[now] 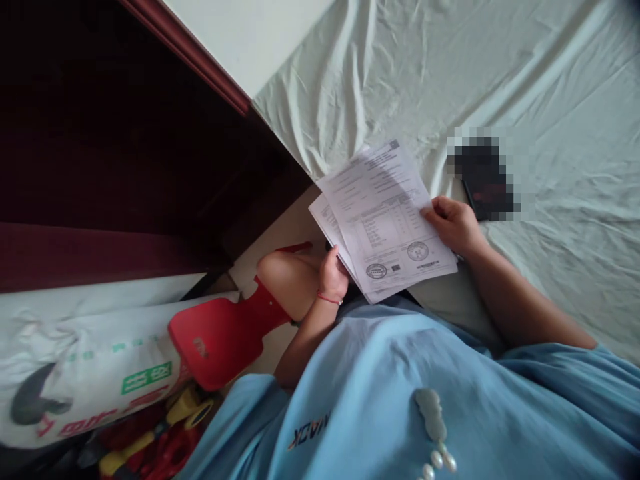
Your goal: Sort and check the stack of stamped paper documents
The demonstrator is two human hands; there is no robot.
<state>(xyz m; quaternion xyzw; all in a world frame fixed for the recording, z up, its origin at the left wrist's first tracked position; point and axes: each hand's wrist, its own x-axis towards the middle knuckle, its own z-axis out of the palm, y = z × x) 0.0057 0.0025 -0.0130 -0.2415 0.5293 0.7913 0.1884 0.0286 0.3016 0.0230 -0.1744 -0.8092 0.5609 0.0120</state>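
I hold a small stack of printed paper sheets (385,220) with tables and round stamps, tilted over the edge of a bed. My left hand (333,273), with a red cord at the wrist, grips the stack's lower left corner from beneath. My right hand (453,223) pinches the right edge of the top sheet. The sheets are fanned slightly, the lower ones showing at the left and bottom. My bare knee (287,277) is just left of the left hand.
A pale green wrinkled bedsheet (500,80) covers the bed at right. A dark, blurred flat object (483,177) lies on it beside my right hand. A red plastic seat (220,337), a white printed sack (90,373) and toys (160,440) sit at lower left. Dark wooden furniture (100,133) fills the upper left.
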